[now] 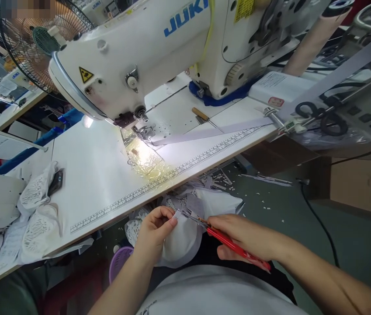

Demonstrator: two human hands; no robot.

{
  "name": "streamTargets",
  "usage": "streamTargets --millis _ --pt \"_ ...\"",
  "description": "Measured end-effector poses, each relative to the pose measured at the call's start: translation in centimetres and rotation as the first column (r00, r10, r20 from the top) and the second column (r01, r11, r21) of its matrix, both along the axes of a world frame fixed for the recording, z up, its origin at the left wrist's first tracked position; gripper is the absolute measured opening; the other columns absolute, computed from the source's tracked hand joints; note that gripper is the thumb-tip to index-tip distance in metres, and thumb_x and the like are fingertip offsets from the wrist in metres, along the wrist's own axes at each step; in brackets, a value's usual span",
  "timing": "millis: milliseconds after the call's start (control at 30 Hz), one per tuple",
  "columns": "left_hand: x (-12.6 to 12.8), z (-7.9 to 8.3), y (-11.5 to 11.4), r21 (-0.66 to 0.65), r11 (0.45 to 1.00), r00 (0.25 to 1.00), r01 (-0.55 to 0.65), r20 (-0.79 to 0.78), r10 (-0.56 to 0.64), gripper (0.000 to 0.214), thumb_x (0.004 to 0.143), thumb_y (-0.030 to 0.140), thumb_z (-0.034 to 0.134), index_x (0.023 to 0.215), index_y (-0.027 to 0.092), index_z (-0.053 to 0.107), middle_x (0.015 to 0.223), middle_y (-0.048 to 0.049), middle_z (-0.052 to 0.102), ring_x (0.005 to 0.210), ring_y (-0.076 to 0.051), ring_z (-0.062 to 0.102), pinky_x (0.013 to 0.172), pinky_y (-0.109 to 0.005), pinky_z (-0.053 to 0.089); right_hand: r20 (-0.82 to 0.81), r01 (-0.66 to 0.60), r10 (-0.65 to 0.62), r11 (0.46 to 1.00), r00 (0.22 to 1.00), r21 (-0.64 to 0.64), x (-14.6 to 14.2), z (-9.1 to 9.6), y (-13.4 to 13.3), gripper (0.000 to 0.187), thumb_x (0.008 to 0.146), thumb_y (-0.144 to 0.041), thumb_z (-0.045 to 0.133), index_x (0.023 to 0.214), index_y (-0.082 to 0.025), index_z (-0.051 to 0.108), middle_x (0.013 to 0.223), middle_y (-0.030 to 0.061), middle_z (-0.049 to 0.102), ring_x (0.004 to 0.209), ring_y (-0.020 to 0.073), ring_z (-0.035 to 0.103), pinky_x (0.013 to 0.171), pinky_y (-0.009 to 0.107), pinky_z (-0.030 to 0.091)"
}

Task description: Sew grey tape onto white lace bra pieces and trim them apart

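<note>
Between the thumb and fingertips of my left hand (156,228) is the narrow strip end of a white bra (182,240) with lace and moulded cups, which lies over my lap. My right hand (237,234) is closed around a pair of red-handled scissors (234,250). Their metal blades point left and reach the strip just beside my left fingertips. Whether the blades are fully together is too small to tell. More white fabric (220,202) spreads from the bra toward the right, under the table edge.
A JUKI sewing machine (159,57) stands on the white table (96,175), which has a ruler strip (172,175) along its front edge. White lace cups (43,232) lie at left. A wooden-handled awl (201,114) rests near the machine. Below are a purple basket (119,262) and floor scraps.
</note>
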State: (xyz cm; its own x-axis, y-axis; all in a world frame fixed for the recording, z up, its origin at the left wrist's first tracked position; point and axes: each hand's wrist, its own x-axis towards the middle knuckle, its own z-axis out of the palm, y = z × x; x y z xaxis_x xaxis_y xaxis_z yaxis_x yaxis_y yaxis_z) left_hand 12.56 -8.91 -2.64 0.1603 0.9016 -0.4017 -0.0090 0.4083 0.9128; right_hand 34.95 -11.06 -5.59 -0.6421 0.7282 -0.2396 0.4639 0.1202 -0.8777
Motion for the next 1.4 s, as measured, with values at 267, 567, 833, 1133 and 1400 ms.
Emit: streamTargets --millis 267,567,833,1133,1400 --pt "0.2 -0.2 -0.1 0.002 1.000 1.000 -0.008 -0.015 0.008 0.025 0.060 0.030 0.076 0.061 0.015 0.056 0.071 -0.0006 0.053 0.066 -0.011 0.046 0.060 -0.021 0.037 -0.107 0.055 -0.065 0.993 0.992 -0.103 -0.9 -0.3 -0.5 0.037 0.078 -0.047 0.055 0.062 -0.021 0.034 0.062 -0.0021 0.046 0.052 0.0099 0.038 0.045 0.021 0.030" --pt "0.4 0.1 -0.1 -0.056 0.998 1.000 -0.025 0.015 0.026 0.026 0.059 0.030 0.077 0.061 0.015 0.057 0.069 0.0001 0.052 0.062 -0.009 0.044 0.056 -0.020 0.035 -0.042 0.044 -0.046 0.997 0.998 -0.058 -0.9 0.0 -0.2 0.043 0.076 -0.055 0.053 0.062 -0.022 0.029 0.063 -0.0019 0.045 0.055 0.0123 0.040 0.050 0.024 0.030" --pt "0.5 0.1 0.0 -0.055 0.998 1.000 -0.028 -0.014 0.027 0.027 0.058 0.031 0.077 0.060 0.015 0.056 0.070 0.0000 0.051 0.062 -0.009 0.044 0.055 -0.020 0.035 -0.049 0.052 -0.055 0.997 0.997 -0.053 -1.0 -0.3 -0.3 0.042 0.076 -0.055 0.054 0.063 -0.022 0.032 0.064 -0.0011 0.050 0.055 0.0125 0.043 0.050 0.024 0.031" --pt "0.4 0.0 0.0 -0.064 0.998 0.999 -0.019 -0.029 0.017 0.029 0.057 0.034 0.077 0.061 0.015 0.055 0.068 -0.0002 0.051 0.060 -0.010 0.044 0.054 -0.020 0.036 -0.034 0.071 -0.073 0.996 0.997 -0.053 -0.9 -0.3 -0.2 0.041 0.074 -0.054 0.057 0.063 -0.022 0.035 0.065 0.0002 0.055 0.056 0.0141 0.047 0.049 0.024 0.033" --pt "0.2 -0.2 -0.1 -0.003 1.000 0.999 0.003 -0.035 -0.003 0.026 0.061 0.032 0.076 0.061 0.015 0.056 0.073 -0.0012 0.053 0.065 -0.011 0.047 0.057 -0.021 0.038 -0.176 0.156 -0.220 0.935 0.959 -0.319 -1.5 -0.9 -0.7 0.037 0.072 -0.045 0.062 0.062 -0.022 0.034 0.058 -0.0029 0.057 0.057 0.0166 0.059 0.046 0.023 0.035"
